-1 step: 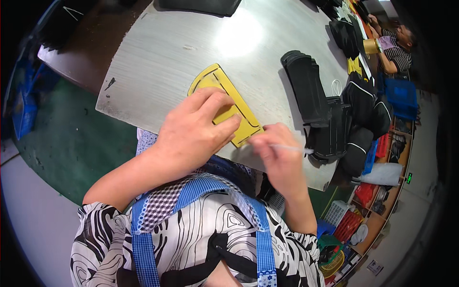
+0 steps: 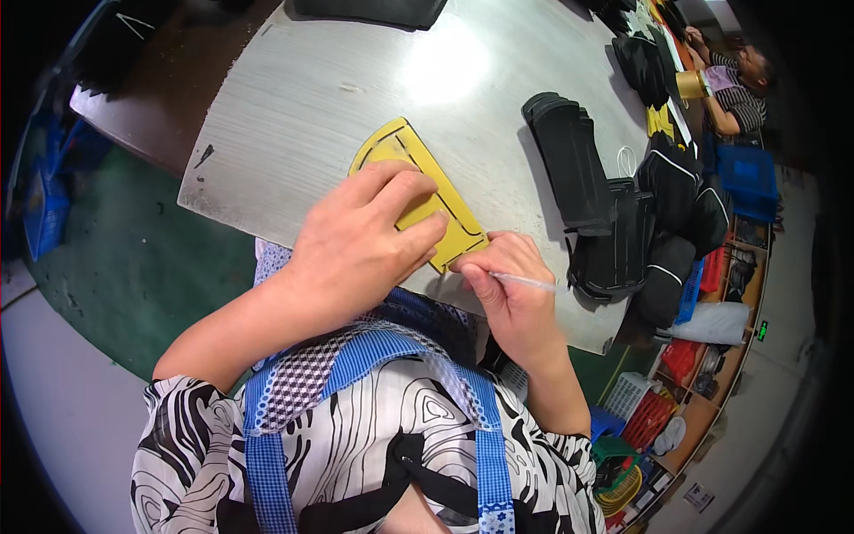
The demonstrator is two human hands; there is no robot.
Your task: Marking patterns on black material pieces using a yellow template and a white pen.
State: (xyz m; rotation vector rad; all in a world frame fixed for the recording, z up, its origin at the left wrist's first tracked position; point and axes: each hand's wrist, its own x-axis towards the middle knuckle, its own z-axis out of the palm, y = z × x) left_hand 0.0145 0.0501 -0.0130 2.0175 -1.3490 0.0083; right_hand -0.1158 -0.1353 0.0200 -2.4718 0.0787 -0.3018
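Note:
A yellow pattern template (image 2: 433,179) with a curved end and dark slots lies on the pale tabletop in front of me. My left hand (image 2: 365,227) rests on it with fingers spread, holding nothing and covering its middle. At the template's near right corner, my right hand (image 2: 511,285) pinches a slim, clear white pen (image 2: 525,281). The pen's tip is hidden by the fingers. Whatever may lie under the template does not show.
Stacked black fabric pieces (image 2: 569,160) lie to the right, beside black pouches with white piping (image 2: 672,178). Another black piece (image 2: 369,11) is at the far edge. A person (image 2: 734,89) works at the far right. Baskets and shelves (image 2: 645,418) stand right of the table (image 2: 276,116).
My right hand, blurred before, has shifted slightly and now shows sharply at the template's corner, its pen moved a little left. My left hand and the template have stayed put.

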